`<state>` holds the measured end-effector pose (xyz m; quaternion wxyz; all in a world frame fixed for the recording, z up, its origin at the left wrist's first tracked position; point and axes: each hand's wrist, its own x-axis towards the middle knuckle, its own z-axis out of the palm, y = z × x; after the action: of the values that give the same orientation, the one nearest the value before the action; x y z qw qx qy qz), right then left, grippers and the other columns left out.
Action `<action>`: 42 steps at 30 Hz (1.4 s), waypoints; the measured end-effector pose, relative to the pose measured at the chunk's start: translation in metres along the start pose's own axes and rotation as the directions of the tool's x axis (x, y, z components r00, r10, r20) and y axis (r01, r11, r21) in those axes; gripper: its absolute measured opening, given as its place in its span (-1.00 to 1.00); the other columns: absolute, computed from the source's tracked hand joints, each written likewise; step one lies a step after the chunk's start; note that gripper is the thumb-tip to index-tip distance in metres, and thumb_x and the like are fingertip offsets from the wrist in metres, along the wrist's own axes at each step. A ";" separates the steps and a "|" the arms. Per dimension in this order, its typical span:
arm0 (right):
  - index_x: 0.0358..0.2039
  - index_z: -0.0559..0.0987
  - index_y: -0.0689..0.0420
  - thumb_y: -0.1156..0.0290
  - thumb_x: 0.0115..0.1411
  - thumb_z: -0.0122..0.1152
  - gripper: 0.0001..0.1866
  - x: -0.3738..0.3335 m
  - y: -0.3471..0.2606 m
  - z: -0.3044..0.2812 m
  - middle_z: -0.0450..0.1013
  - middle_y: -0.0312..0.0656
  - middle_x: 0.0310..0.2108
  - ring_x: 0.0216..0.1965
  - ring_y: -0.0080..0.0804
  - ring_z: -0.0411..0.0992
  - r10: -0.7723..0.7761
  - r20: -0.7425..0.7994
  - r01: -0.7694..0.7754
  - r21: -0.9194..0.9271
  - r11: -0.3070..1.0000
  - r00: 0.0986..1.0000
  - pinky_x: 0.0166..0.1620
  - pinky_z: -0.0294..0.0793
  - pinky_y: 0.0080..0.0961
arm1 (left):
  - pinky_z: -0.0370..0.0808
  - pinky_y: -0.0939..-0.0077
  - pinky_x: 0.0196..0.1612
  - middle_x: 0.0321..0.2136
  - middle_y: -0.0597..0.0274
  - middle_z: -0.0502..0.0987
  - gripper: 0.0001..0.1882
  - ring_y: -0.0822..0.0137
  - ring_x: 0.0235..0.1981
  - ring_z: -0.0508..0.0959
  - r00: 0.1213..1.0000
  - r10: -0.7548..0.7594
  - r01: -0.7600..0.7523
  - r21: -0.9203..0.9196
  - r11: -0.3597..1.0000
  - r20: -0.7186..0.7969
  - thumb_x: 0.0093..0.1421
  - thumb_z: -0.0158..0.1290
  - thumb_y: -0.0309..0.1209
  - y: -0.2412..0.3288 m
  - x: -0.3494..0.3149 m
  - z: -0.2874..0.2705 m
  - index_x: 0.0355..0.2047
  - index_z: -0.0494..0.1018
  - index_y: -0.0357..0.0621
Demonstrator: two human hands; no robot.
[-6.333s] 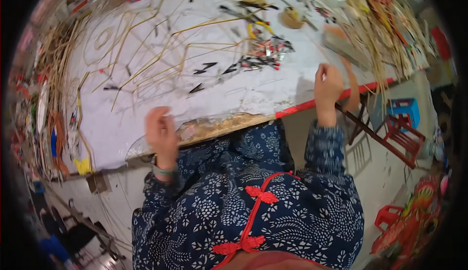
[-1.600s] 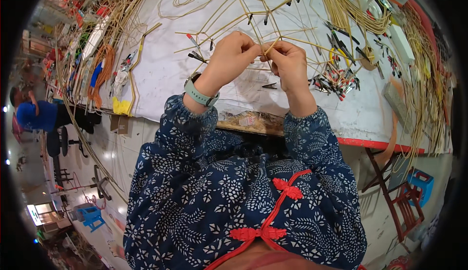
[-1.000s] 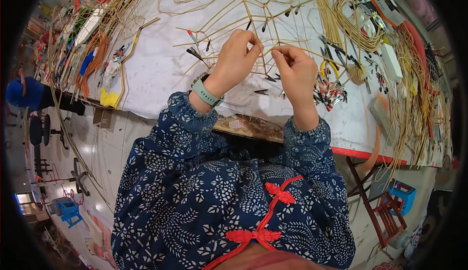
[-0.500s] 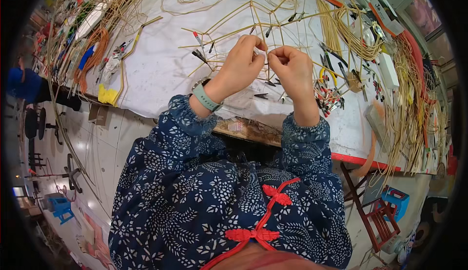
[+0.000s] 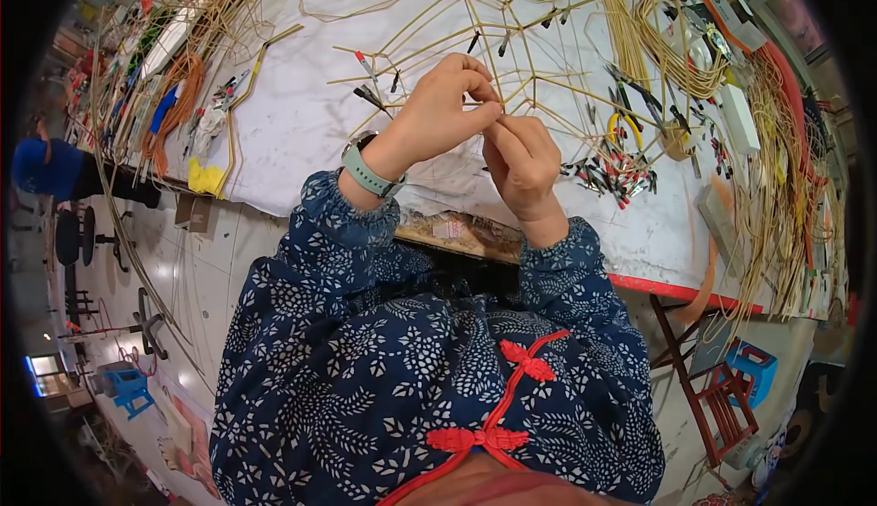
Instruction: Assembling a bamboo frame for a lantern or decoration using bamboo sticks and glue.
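Observation:
A wire-thin frame of tan bamboo-like strips (image 5: 440, 8) stands on the white-covered table, with small black spring clips (image 5: 370, 97) gripping several of its joints. At the near side of this frame, my left hand (image 5: 443, 109) pinches a strip between thumb and fingers; a watch with a pale green band is on that wrist. My right hand (image 5: 525, 163) is closed just beside it, its bent fingertips meeting the left thumb tip. Whatever lies between the right fingertips is hidden by the fingers.
Right of my hands lie a heap of small clips (image 5: 612, 177), yellow-handled pliers (image 5: 625, 130) and a tape roll (image 5: 676, 142). Bundled strips (image 5: 776, 205) cover the table's right side. Orange cord (image 5: 183, 86) and yellow paper (image 5: 206, 176) lie left. A red-brown folding chair (image 5: 722, 415) stands below.
My right hand has turned and dropped a little, its fingers now against my left thumb. My left hand has shifted slightly left. White material seen in the left fingers is now hidden.

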<state>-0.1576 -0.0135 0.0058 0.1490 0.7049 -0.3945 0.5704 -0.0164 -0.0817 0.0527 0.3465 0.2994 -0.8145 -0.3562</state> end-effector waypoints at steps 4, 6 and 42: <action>-0.36 0.59 0.24 0.74 -0.20 0.29 -0.70 0.000 0.002 -0.002 0.51 -0.15 -0.43 -0.48 -0.27 0.44 -0.056 0.036 0.058 -0.039 0.998 0.998 -0.43 0.43 -0.46 | 0.37 0.62 -0.35 -0.24 0.25 0.41 -0.89 0.44 -0.35 0.41 0.999 0.038 -0.038 0.035 0.999 -0.002 0.05 0.17 -0.51 0.001 0.000 -0.002 -0.46 0.46 -0.27; -0.37 0.59 0.24 0.74 -0.15 0.26 -0.74 0.001 0.001 -0.006 0.51 -0.14 -0.46 -0.51 -0.27 0.44 -0.011 0.059 0.010 0.029 1.000 0.998 -0.44 0.42 -0.46 | 0.38 0.61 -0.35 -0.24 0.24 0.42 -0.90 0.43 -0.35 0.42 0.998 0.059 -0.059 0.034 0.998 0.000 0.04 0.17 -0.52 0.001 -0.001 -0.002 -0.46 0.46 -0.27; -0.36 0.54 0.27 0.53 0.11 0.21 -0.91 0.020 0.000 -0.011 0.46 -0.27 -0.63 -0.68 -0.72 0.32 0.746 0.243 -0.768 0.384 0.512 0.619 -0.62 0.29 -0.70 | 0.44 0.44 -0.35 -0.27 0.07 0.39 -0.70 0.16 -0.33 0.45 0.839 0.329 -0.294 0.146 0.944 -0.434 -0.13 0.18 -0.69 -0.003 -0.013 0.036 -0.32 0.45 -0.24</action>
<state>-0.1644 -0.0144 0.0279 -0.2922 0.4890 -0.5207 0.6359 -0.0357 -0.0604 0.0278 0.5683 0.2501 -0.7616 -0.1853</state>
